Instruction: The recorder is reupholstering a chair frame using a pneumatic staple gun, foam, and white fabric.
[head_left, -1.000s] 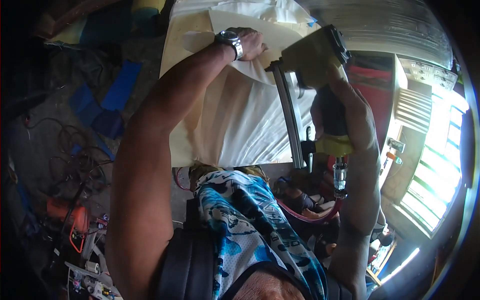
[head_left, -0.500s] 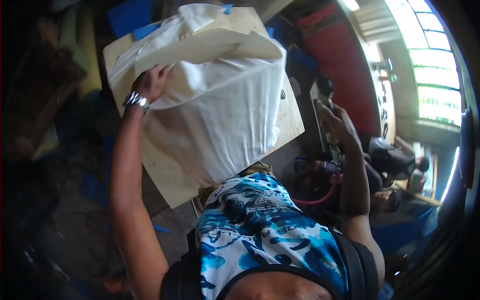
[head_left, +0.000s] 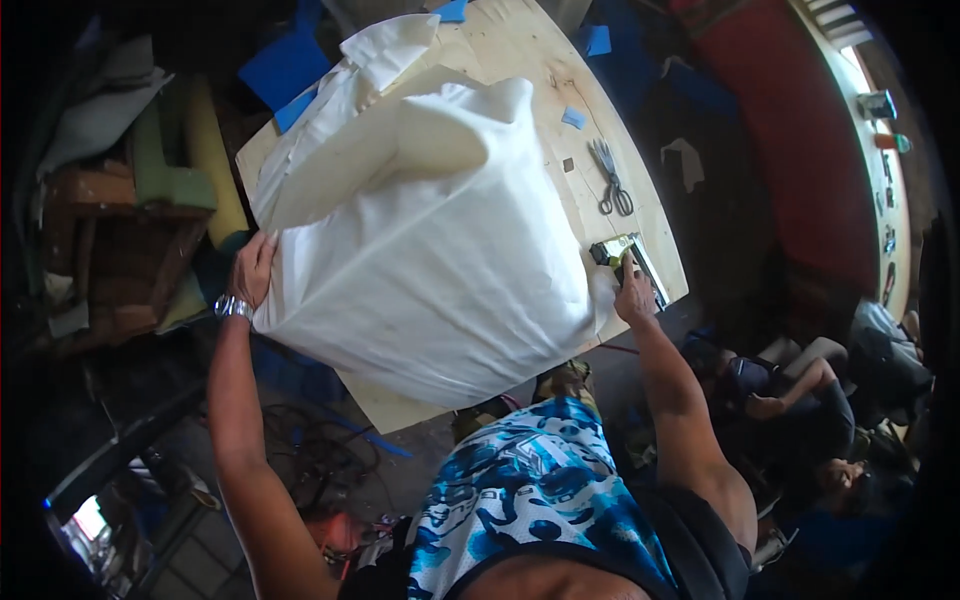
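A large piece of white fabric (head_left: pixel 440 270) lies draped over a bulky form on a plywood board (head_left: pixel 510 45), its upper part folded into a raised pocket. At the fabric's left edge, my left hand (head_left: pixel 252 272), with a metal watch at the wrist, is closed on the cloth. Over at the board's right corner, my right hand (head_left: pixel 637 298) is closed on a staple gun (head_left: pixel 622 248), black and silver-gold, which rests at the board's surface. Dark-handled scissors (head_left: pixel 611 180) lie just beyond it. The form under the fabric is hidden.
Blue scraps (head_left: pixel 573 117) lie on and around the board. A wooden chair frame with green and yellow padding (head_left: pixel 175 185) stands at left. A long red surface (head_left: pixel 790 150) runs along the right. Several people (head_left: pixel 790 385) sit at lower right. Hoses (head_left: pixel 320 440) cross the floor.
My left hand has moved down and left along the fabric, whose fold now lies differently. My right hand has come inward with the staple gun to the board's corner. The view has shifted.
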